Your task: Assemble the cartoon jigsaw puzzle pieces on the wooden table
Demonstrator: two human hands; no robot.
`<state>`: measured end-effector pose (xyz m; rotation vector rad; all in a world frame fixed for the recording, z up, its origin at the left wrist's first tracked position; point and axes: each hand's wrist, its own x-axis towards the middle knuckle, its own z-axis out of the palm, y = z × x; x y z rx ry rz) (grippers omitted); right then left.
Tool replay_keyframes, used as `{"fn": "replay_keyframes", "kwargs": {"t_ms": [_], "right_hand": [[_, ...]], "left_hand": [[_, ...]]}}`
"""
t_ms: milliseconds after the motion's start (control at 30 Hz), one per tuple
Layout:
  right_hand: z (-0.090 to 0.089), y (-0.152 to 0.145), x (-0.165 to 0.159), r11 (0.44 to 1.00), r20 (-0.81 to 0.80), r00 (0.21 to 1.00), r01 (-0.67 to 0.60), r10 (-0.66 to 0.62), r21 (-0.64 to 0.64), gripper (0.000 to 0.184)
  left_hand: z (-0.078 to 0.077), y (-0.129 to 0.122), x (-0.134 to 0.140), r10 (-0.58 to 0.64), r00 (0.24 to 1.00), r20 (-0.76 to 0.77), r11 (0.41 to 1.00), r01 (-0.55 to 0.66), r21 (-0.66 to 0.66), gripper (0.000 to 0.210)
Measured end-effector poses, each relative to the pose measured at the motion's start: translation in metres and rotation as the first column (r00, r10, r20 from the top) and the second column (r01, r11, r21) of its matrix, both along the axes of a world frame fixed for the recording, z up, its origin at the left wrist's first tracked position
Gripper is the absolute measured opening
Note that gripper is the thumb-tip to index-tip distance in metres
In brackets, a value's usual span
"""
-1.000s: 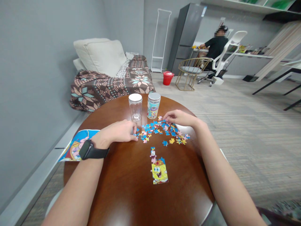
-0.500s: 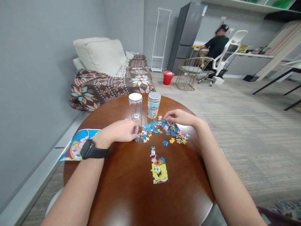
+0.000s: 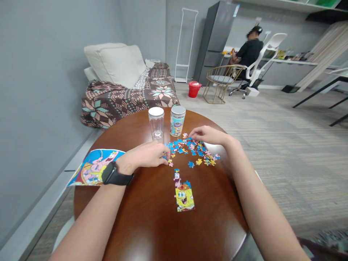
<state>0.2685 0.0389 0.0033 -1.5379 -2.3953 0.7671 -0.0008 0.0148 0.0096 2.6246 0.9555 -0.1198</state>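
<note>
Left hand (image 3: 149, 154) was at the pile's (image 3: 180, 150) left edge, thumb and fingers apart. Right hand (image 3: 208, 134) at its far edge, couldn't tell grip. Joined pieces (image 3: 185, 198) lay nearside.

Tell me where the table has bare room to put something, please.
Bare table lies between the left forearm and the joined puzzle section, and from it to the right forearm. Crowded: loose pieces near left hand and right hand, clear jar and printed jar behind.

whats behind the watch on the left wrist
A colourful printed sheet runs behind the watch, with much of its cartoon picture showing on the left. What is printed where the watch and left wrist cover it cannot be seen.
</note>
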Motion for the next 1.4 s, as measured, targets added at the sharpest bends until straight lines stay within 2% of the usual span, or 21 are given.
{"fn": "replay_keyframes", "kwargs": {"t_ms": [533, 867, 967, 1100, 1267, 1400], "right_hand": [[-0.002, 0.002, 0.006, 0.999, -0.023, 0.999, 0.029, -0.028, 0.041, 0.024], [-0.004, 0.006, 0.009, 0.982, 0.059, 0.985, 0.155, -0.163, 0.112, 0.024], [-0.006, 0.007, 0.011, 0.984, 0.093, 0.982, 0.155, -0.164, 0.090, 0.037], [-0.005, 0.006, 0.010, 0.995, 0.117, 0.988, 0.096, -0.097, 0.018, 0.053], [-0.002, 0.004, 0.008, 0.998, 0.096, 0.994, 0.055, -0.052, -0.031, 0.049], [-0.002, 0.004, 0.004, 0.995, 0.078, 0.992, 0.100, -0.101, 0.022, 0.051]], "left_hand": [[0.004, -0.007, 0.012, 0.023, 0.999, -0.024, 1.000, -0.023, 0.013, 0.020], [-0.001, -0.004, 0.009, -0.085, 0.995, 0.052, 0.994, 0.089, -0.060, 0.027], [-0.002, -0.001, 0.008, -0.050, 0.997, 0.056, 0.997, 0.053, -0.059, 0.024], [-0.003, 0.001, 0.008, 0.003, 1.000, 0.014, 1.000, -0.003, 0.001, 0.026], [-0.002, 0.001, 0.010, 0.061, 0.997, -0.055, 0.990, -0.053, 0.128, 0.037], [-0.003, 0.004, 0.007, 0.133, 0.983, -0.128, 0.978, -0.110, 0.175, 0.044]]}}
